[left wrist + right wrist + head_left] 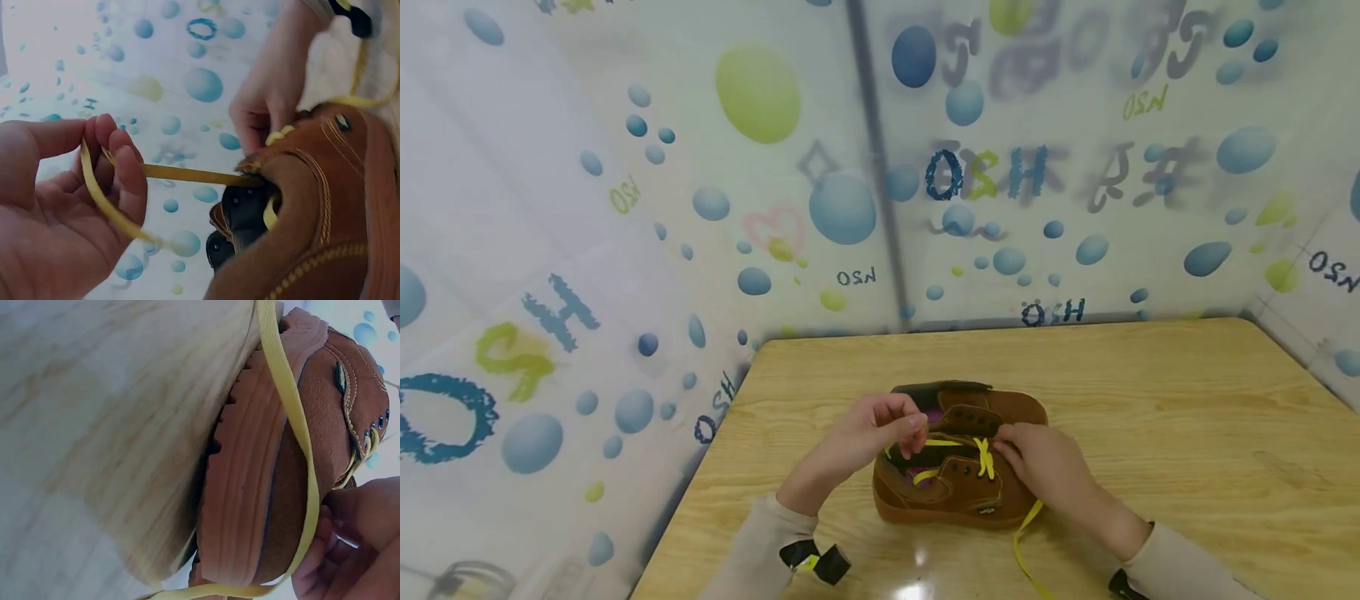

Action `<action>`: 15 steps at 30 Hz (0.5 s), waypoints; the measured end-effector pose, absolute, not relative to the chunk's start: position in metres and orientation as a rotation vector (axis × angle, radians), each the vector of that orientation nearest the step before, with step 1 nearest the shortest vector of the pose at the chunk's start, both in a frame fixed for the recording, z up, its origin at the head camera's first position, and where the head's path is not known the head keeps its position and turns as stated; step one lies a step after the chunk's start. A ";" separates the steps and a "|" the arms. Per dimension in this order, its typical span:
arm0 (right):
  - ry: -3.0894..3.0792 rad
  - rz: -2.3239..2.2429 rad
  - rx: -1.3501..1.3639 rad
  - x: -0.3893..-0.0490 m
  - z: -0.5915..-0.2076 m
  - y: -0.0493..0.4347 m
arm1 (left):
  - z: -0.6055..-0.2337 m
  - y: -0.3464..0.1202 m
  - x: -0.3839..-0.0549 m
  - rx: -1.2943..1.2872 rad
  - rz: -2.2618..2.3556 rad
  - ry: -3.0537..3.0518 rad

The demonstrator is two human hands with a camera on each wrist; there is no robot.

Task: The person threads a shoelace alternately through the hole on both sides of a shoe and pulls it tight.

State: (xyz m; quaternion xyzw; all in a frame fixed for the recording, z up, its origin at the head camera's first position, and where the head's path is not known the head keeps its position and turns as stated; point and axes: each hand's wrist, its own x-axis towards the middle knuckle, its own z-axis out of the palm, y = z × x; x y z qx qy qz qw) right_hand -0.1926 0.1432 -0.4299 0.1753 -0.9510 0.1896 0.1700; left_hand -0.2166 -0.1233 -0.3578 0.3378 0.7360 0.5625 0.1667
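Observation:
A brown lace-up shoe [951, 496] with yellow stitching stands on the table, its toe to the right. A yellow shoelace [187, 175] runs from its opening to my left hand [872, 433], which pinches it between thumb and fingertips above the heel end. A loop of that lace hangs below the fingers. My right hand [1052, 462] has its curled fingers at the front of the lacing, gripping the shoe there; the fingertips are partly hidden. The other lace length [306, 462] drapes past the toe beside the right hand and onto the table.
A second brown shoe [1022, 407] stands right behind the first, its toe also to the right. Both shoes are on a wooden table [1180, 417]. A patterned curtain wall [1000, 108] rises behind the table's back edge.

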 end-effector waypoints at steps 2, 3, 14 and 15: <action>-2.718 0.572 0.490 -0.193 -0.430 0.143 | -0.361 -0.121 -0.217 0.936 1.460 2.220; -2.726 0.604 0.489 -0.192 -0.429 0.143 | -0.363 -0.120 -0.218 0.921 1.377 2.302; -2.952 0.789 0.742 -0.180 -0.415 0.154 | -0.382 -0.102 -0.215 1.144 0.476 2.718; -2.964 0.796 0.752 -0.181 -0.416 0.154 | -0.381 -0.101 -0.214 1.170 0.436 2.717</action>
